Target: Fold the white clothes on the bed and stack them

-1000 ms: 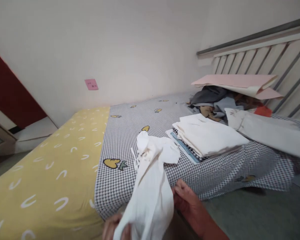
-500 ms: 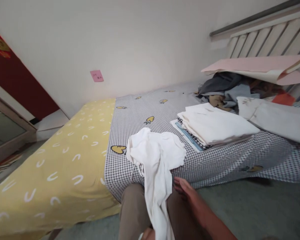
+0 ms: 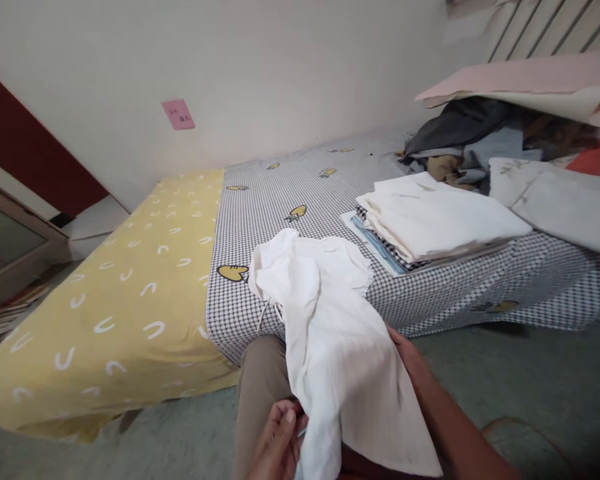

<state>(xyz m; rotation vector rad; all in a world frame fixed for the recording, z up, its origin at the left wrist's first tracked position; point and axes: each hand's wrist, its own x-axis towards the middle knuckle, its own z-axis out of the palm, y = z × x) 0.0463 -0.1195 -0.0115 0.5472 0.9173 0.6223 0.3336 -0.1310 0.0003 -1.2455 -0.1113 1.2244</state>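
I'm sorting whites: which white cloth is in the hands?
The crumpled white garment hanging off the bed: left hand grips it, right hand touches it. The other white cloth lies folded, untouched.

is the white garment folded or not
Not folded: the white garment hangs rumpled from the bed edge, the left hand gripping its lower part.

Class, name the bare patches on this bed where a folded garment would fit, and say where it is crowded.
Free: the whole yellow sheet, and the checked sheet between the white garment, the wall and the folded stack. Crowded: the far right, around the clothes heap.
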